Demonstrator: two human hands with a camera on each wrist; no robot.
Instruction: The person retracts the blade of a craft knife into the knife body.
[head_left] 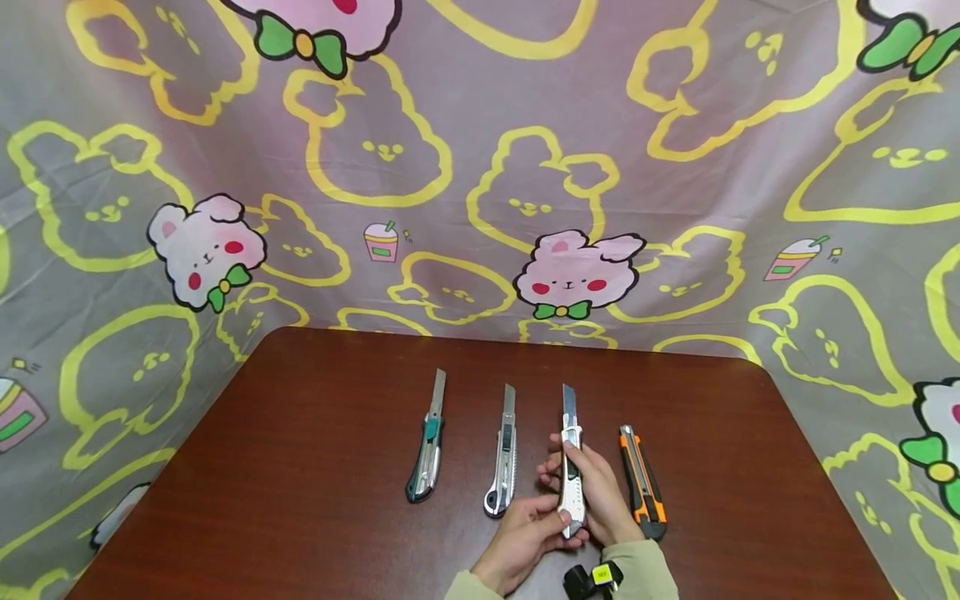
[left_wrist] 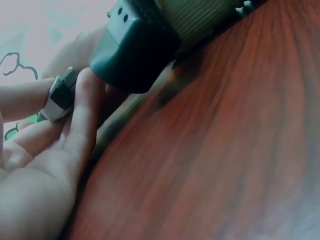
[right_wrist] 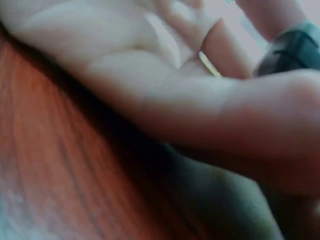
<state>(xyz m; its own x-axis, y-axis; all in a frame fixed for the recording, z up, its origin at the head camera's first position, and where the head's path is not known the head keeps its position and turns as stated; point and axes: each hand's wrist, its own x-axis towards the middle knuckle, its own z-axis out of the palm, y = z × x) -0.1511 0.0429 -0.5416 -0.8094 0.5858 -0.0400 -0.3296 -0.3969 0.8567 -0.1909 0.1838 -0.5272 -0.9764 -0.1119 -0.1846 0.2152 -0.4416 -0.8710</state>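
Note:
Both hands hold a white-and-silver utility knife [head_left: 572,492], its blade [head_left: 569,402] extended toward the back of the table. My left hand [head_left: 521,537] pinches the butt end between thumb and fingers. Around the handle's middle, my right hand [head_left: 600,492] grips with its thumb on the upper face. In the left wrist view the knife's end [left_wrist: 61,95] shows between the fingers of the left hand [left_wrist: 40,175]. The right wrist view is blurred; the right hand [right_wrist: 150,95] fills much of it, beside a dark part of the knife [right_wrist: 292,52].
On the brown table [head_left: 300,467], left of the hands, lie a silver utility knife [head_left: 504,458] and a teal-and-silver one [head_left: 429,454], both with blades out. An orange-and-black utility knife [head_left: 643,487] lies close to the right hand. A patterned cloth [head_left: 450,208] stands behind.

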